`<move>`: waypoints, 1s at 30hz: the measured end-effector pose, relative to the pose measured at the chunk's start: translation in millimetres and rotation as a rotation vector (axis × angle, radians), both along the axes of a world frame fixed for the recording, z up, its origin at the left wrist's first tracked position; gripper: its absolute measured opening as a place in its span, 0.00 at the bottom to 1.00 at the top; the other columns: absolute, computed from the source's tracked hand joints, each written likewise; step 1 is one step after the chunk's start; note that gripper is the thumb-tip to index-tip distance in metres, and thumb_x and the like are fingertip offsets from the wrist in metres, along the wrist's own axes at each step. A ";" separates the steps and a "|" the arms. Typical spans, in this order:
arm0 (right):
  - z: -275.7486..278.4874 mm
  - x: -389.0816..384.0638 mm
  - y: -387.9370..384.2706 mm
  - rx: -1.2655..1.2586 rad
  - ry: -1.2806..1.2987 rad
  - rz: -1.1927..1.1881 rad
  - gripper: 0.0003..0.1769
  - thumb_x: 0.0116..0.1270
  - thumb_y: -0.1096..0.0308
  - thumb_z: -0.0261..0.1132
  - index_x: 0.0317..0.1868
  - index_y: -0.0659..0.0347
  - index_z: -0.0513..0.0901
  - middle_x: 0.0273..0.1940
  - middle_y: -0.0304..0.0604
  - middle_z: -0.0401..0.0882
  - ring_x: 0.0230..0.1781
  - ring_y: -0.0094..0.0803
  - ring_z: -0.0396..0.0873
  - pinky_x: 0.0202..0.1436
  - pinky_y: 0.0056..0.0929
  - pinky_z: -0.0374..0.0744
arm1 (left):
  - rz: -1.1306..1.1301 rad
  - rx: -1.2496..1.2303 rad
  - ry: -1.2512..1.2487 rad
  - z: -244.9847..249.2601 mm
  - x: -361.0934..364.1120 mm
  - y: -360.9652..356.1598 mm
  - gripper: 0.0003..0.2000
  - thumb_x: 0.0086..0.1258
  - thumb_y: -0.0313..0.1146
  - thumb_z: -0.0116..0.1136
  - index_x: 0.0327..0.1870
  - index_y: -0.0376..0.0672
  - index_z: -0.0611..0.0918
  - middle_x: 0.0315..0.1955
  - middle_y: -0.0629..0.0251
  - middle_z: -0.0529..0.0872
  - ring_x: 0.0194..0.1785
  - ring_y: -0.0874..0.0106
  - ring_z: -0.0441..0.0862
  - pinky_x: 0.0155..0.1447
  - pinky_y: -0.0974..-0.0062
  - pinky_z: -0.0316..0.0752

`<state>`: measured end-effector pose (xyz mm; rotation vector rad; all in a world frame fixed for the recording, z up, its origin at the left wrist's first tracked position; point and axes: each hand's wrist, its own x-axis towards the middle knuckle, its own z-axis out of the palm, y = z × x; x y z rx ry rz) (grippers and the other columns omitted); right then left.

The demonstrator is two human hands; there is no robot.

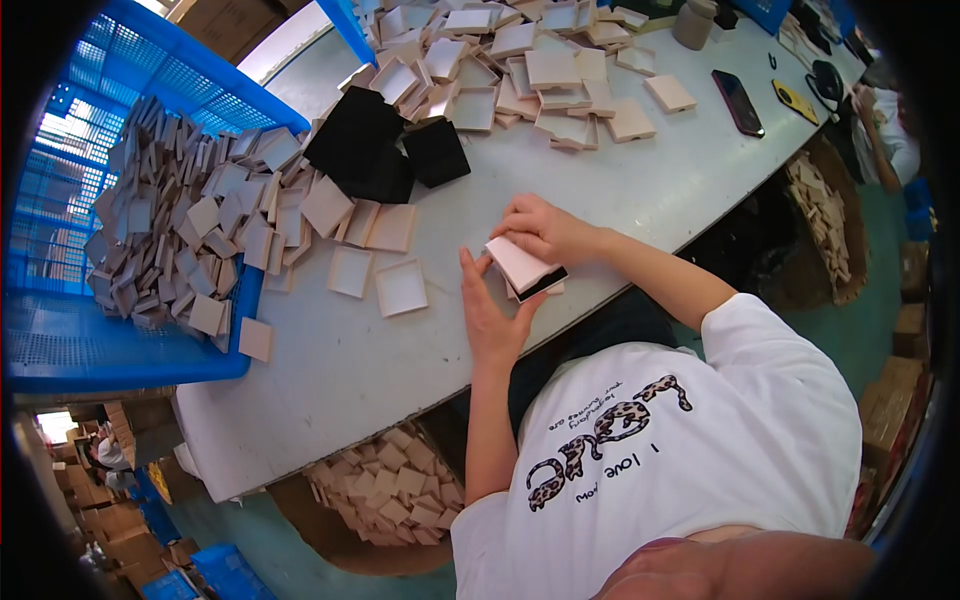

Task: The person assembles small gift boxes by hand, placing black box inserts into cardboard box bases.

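Note:
Just in front of my body, over the near edge of the table, a small pale pink box [520,264] is between my two hands. A black insert [543,282] shows at its partly raised side. My right hand [545,230] grips the box's upper pink part from the far side, fingers curled over its top. My left hand [495,315] cups the near left side, with thumb and fingers around the box. Another pale edge shows beneath it; what that belongs to is partly hidden. Two open pink trays [402,288] lie left of my left hand.
Black inserts [365,145] are stacked mid-table. Pink box parts heap at the back [555,70] and fill a blue crate [240,375] at left. A phone [738,102] and a jar [694,24] lie beyond. Filled cartons [385,490] stand below the table. Another person [888,135] sits at far right.

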<state>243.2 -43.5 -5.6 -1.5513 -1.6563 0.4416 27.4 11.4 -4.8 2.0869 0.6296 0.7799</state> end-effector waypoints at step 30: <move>62.2 69.8 143.6 -0.100 -0.323 -0.131 0.26 0.76 0.41 0.67 0.60 0.49 0.93 0.52 0.44 0.79 0.53 0.44 0.83 0.55 0.41 0.83 | -0.272 0.169 0.027 50.4 -8.6 13.3 0.35 0.68 0.25 0.70 0.79 0.42 0.72 0.76 0.47 0.66 0.81 0.43 0.61 0.83 0.54 0.59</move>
